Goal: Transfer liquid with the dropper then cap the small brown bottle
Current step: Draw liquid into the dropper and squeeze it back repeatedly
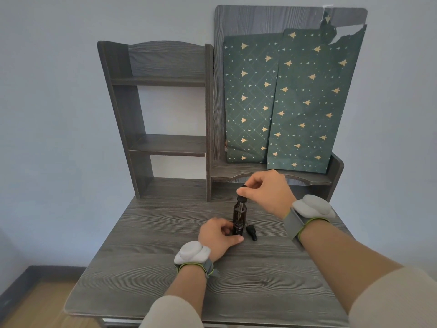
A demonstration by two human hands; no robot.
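Hands (221,234) around dropper-topped brown bottles (239,217)

Bare desk (146,233) left; loose cap (251,232) right.

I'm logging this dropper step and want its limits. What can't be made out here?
Head view only:
- Liquid level in the brown bottles: dark glass, too small.
- Dropper bulb: covered by right hand fingers.
- Front bottle's base: hidden by left hand.
- Desk front edge: cut off by the frame.
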